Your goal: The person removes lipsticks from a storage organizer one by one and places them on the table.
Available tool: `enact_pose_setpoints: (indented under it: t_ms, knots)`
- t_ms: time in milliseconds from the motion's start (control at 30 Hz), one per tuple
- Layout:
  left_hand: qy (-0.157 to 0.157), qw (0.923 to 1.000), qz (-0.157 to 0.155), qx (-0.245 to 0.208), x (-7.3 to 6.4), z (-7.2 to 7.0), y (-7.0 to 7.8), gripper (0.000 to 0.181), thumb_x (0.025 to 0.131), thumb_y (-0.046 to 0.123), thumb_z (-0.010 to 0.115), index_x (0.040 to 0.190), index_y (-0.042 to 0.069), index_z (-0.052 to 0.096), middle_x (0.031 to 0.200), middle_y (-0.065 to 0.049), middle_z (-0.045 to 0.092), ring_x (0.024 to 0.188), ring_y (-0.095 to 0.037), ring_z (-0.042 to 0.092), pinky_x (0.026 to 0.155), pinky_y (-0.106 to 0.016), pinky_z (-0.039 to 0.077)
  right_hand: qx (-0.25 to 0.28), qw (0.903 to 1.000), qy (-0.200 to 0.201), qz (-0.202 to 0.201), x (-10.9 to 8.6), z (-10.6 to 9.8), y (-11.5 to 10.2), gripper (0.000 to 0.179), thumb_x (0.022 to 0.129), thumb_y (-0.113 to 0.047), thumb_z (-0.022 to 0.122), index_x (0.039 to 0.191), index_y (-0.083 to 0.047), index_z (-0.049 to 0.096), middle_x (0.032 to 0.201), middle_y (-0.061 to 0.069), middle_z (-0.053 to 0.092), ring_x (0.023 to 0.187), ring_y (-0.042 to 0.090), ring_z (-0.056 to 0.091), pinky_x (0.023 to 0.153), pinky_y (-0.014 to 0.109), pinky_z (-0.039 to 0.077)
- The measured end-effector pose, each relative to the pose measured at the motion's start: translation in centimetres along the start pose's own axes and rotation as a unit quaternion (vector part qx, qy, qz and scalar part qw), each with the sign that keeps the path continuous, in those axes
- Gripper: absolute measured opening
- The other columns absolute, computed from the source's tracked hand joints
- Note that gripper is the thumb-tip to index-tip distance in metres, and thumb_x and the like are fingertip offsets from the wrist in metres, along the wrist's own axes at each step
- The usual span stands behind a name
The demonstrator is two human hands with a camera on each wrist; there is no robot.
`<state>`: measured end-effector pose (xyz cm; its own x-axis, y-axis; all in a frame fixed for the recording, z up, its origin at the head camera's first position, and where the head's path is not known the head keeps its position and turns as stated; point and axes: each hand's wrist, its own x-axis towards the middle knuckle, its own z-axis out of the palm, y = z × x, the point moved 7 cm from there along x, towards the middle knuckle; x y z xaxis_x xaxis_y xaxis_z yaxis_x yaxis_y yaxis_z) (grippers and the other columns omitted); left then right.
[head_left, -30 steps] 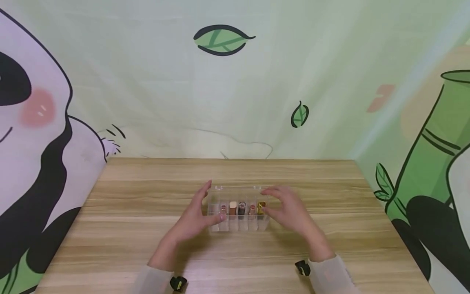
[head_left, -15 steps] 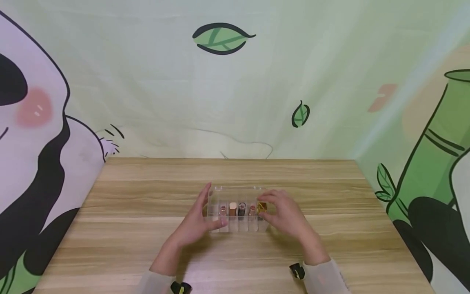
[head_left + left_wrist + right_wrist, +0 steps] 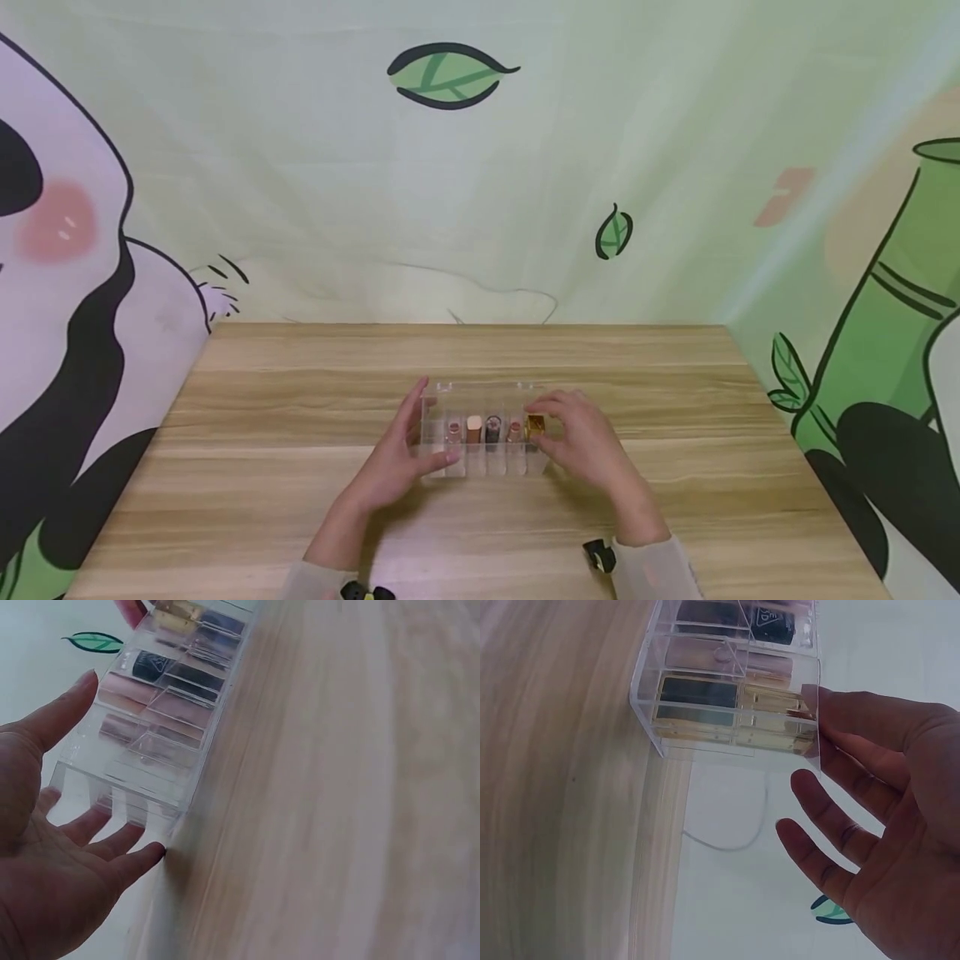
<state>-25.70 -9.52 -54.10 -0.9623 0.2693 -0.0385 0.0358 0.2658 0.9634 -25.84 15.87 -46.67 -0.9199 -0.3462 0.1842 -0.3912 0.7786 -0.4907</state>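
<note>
A clear divided lipstick organizer point(image 3: 480, 463) stands on the table with several lipsticks in a row of its slots. My left hand point(image 3: 390, 460) lies along its left end, thumb towards the front and fingers by the end wall. In the left wrist view the fingers point(image 3: 120, 841) look fairly straight against the clear plastic. At the right end, my right hand point(image 3: 591, 440) pinches the top of a gold lipstick point(image 3: 536, 425) between thumb and index finger. The right wrist view shows that gold tube point(image 3: 776, 727) still inside its slot, with the other fingers spread loosely.
Left of the gold tube stand a pink lipstick point(image 3: 514, 432), a black one point(image 3: 492, 430), a brown one point(image 3: 474, 430) and another pink one point(image 3: 453, 433). Behind the wooden table point(image 3: 300, 358) hangs a printed cloth point(image 3: 315, 167).
My right thumb and index finger have come in from the organizer's right edge onto the gold lipstick. The left hand stays at the left end, with only a slight shift.
</note>
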Motion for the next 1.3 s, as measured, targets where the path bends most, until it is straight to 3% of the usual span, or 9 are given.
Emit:
enact_pose_setpoints:
  t_ms: [267, 500, 800, 1067, 1300]
  knots:
    - [-0.002, 0.9989, 0.025, -0.039, -0.4, -0.1, -1.0, 0.117, 0.080, 0.025, 0.090, 0.161, 0.054, 0.011, 0.166, -0.008, 0.033, 0.157, -0.041, 0.026, 0.129, -0.057, 0.020, -0.032, 0.9994, 0.001, -0.013, -0.2, 0.3, -0.4, 0.035, 0.085, -0.015, 0.085, 0.119, -0.014, 0.077, 0.122, 0.002, 0.074, 0.112, 0.024, 0.062, 0.099, 0.045, 0.054]
    - [-0.002, 0.9989, 0.029, -0.036, -0.4, 0.0, -1.3, 0.112, 0.083, 0.024, 0.088, 0.162, 0.052, 0.013, 0.169, -0.005, 0.030, 0.159, -0.037, 0.020, 0.130, -0.054, 0.017, -0.056, 0.9979, 0.012, -0.031, -0.1, 0.1, -0.6, 0.030, 0.086, -0.016, 0.084, 0.116, -0.016, 0.078, 0.117, 0.000, 0.075, 0.105, 0.020, 0.062, 0.090, 0.039, 0.054]
    - [-0.002, 0.9989, 0.032, -0.035, -0.1, 0.2, -1.3, 0.111, 0.084, 0.028, 0.087, 0.167, 0.035, 0.014, 0.168, -0.003, 0.032, 0.161, -0.030, 0.019, 0.132, -0.052, 0.016, -0.055, 0.9977, 0.021, -0.033, 0.1, -0.2, -0.6, 0.027, 0.086, -0.014, 0.084, 0.113, -0.016, 0.080, 0.114, 0.000, 0.076, 0.104, 0.020, 0.062, 0.089, 0.040, 0.055]
    - [-0.003, 0.9988, 0.034, -0.035, -0.1, 0.3, -1.3, 0.107, 0.085, 0.027, 0.086, 0.162, 0.049, 0.016, 0.168, -0.003, 0.033, 0.161, -0.028, 0.020, 0.132, -0.050, 0.017, -0.056, 0.9971, 0.029, -0.042, 0.1, -0.1, -0.7, 0.028, 0.085, -0.012, 0.085, 0.112, -0.015, 0.080, 0.113, 0.001, 0.076, 0.102, 0.021, 0.063, 0.087, 0.040, 0.055]
    - [-0.003, 0.9989, 0.036, -0.031, -0.1, 0.3, -1.3, 0.106, 0.085, 0.028, 0.086, 0.161, 0.050, 0.015, 0.168, -0.002, 0.033, 0.161, -0.027, 0.019, 0.132, -0.051, 0.017, -0.057, 0.9966, 0.034, -0.048, 0.1, -0.2, -0.7, 0.028, 0.085, -0.012, 0.085, 0.112, -0.015, 0.080, 0.113, 0.001, 0.076, 0.103, 0.021, 0.062, 0.088, 0.041, 0.055]
